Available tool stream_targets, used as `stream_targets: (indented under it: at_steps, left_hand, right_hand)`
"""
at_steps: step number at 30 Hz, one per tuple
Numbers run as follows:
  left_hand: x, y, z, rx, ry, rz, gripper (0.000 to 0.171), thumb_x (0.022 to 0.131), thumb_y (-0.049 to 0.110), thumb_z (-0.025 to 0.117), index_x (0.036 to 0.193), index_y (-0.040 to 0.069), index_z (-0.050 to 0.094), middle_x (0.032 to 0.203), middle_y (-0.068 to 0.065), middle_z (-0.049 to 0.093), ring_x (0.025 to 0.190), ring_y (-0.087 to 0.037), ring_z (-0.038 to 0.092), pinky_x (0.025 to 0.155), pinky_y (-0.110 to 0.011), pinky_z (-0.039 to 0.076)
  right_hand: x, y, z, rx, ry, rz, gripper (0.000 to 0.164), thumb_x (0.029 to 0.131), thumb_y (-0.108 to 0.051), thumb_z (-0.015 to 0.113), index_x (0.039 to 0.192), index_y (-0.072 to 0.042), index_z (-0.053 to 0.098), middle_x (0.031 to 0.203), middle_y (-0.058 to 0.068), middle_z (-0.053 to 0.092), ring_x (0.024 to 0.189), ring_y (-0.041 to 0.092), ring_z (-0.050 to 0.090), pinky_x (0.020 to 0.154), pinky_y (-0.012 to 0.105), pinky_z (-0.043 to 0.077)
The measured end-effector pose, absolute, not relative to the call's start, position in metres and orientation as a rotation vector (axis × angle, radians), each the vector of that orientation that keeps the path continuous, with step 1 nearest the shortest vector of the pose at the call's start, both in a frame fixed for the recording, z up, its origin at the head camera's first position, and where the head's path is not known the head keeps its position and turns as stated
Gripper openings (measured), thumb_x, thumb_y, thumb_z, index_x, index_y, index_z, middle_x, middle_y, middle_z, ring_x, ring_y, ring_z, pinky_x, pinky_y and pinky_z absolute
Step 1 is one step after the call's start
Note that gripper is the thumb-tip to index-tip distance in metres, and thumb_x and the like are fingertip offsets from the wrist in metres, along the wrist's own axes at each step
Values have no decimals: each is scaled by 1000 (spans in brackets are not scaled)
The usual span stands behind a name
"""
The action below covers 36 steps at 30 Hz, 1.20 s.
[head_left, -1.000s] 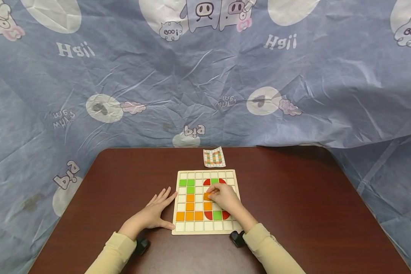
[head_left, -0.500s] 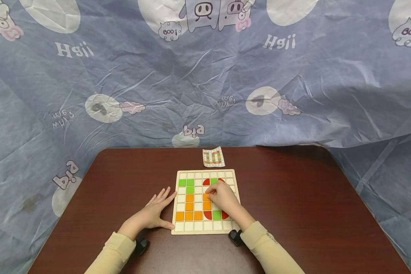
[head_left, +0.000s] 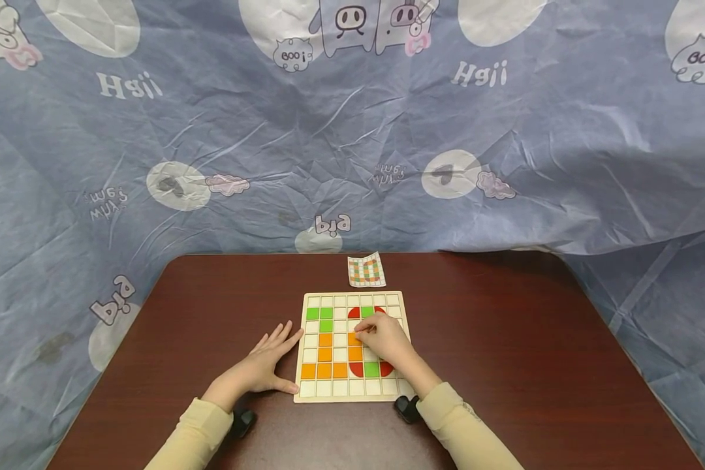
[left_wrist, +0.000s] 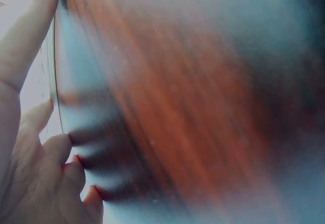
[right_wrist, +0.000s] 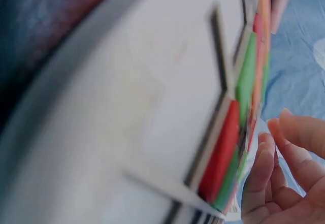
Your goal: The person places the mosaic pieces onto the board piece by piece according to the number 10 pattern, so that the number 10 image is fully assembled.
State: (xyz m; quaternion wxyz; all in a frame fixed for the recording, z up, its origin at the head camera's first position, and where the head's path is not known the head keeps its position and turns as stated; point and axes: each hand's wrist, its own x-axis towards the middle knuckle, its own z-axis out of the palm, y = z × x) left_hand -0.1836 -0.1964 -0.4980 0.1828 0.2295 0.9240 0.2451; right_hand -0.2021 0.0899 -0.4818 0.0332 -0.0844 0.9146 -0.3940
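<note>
A wooden grid board (head_left: 300, 365) lies on the table, set with orange, green and red tiles. My left hand (head_left: 261, 362) is spread flat beside it, fingertips and thumb right at the left edge; in the left wrist view the fingers (left_wrist: 60, 145) stretch along the table. My right hand (head_left: 388, 339) reaches over the board's right half, thumb and fingers bent together at the upper edge of an orange tile (head_left: 353, 339). In the right wrist view the right hand (right_wrist: 289, 176) has thumb and fingertips close together; I cannot tell whether they pinch a tile.
A small creased pattern card (head_left: 367, 270) printed with a coloured grid lies behind the board. The dark red-brown table (head_left: 505, 365) runs out to both sides. Behind it hangs a blue printed cloth (head_left: 341, 130). Black wrist devices (head_left: 407, 409) sit under the sleeves.
The orange tile at my right fingertips was tilted a second ago and now lies square in its cell. My right fingers have shifted slightly at its upper edge. My left hand has stayed put.
</note>
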Motion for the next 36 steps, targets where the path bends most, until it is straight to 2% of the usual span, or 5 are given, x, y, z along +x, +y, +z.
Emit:
stream_targets:
  at_steps: [5, 12, 21, 28, 36]
  left_hand:
    - [-184, -196, -499, 648, 2609, 691, 114, 70, 47, 85, 158, 13, 22, 165, -20, 7, 152, -42, 4, 121, -62, 8]
    - [-184, -196, -501, 649, 2610, 678, 114, 69, 48, 85, 158, 13, 22, 165, -20, 8, 152, -42, 5, 121, -62, 8]
    - [-183, -197, -498, 637, 2611, 687, 114, 70, 47, 85, 158, 13, 22, 165, -20, 8, 152, -42, 4, 121, -61, 9]
    - [-184, -197, -497, 642, 2618, 674, 114, 70, 48, 85, 158, 13, 22, 165, -20, 8, 152, -42, 5, 121, -60, 9]
    - [-183, -196, -498, 640, 2610, 673, 115, 70, 48, 85, 159, 13, 21, 165, -21, 8, 152, -42, 5, 121, -61, 9]
  right_hand:
    - [-201, 103, -474, -145, 2720, -1345, 11, 89, -17, 73, 96, -10, 78, 92, 1, 70, 75, 11, 56, 65, 25, 47]
    - [-193, 135, -469, -51, 2630, -1460, 17, 90, -17, 72, 102, -6, 76, 92, 3, 75, 76, 14, 62, 67, 27, 52]
    - [-172, 189, -476, -72, 2593, -1445, 19, 91, -18, 71, 103, -3, 74, 92, 10, 74, 78, 21, 66, 67, 29, 55]
    - [-149, 221, -480, -183, 2526, -1396, 26, 89, -21, 73, 105, -2, 72, 96, 8, 74, 83, 15, 69, 70, 21, 55]
    - [-123, 241, -483, -277, 2379, -1394, 32, 85, -17, 77, 109, 3, 68, 102, 13, 71, 83, 11, 67, 70, 21, 56]
